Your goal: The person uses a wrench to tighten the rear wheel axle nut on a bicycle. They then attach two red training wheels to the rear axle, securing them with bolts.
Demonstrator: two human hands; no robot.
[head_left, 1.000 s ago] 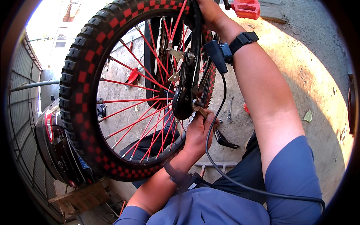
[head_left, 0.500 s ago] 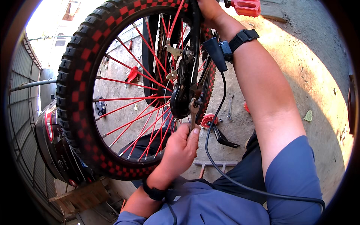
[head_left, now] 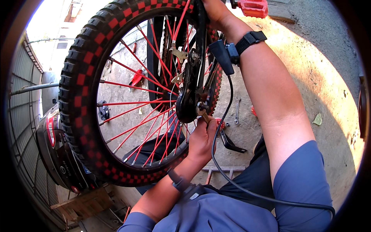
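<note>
A bicycle wheel [head_left: 89, 65] with red spokes and a black-and-red chequered tyre stands upright before me. My left hand [head_left: 203, 135] is closed round a wrench [head_left: 204, 113], whose head sits at the axle end beside the black rounded hub part [head_left: 186, 106]. The wrench now slants, and my fingers hide most of its handle. At the top edge my right hand [head_left: 216, 11] grips the black bicycle frame [head_left: 201, 34]; its fingers are mostly cut off or behind the tube. Metal tabs [head_left: 179, 55] show above the hub.
A second wrench [head_left: 237, 110] lies on the ground, near a red wheel-shaped part [head_left: 219, 123] and a black bracket [head_left: 230, 144]. A black cable [head_left: 216, 164] hangs from the device on my right wrist. A red pedal [head_left: 253, 7] is at the top, a dark car [head_left: 62, 154] at left.
My left hand has moved right and slightly up, swinging the wrench handle rightward about the axle. The right hand stays on the frame, and the wheel has hardly shifted.
</note>
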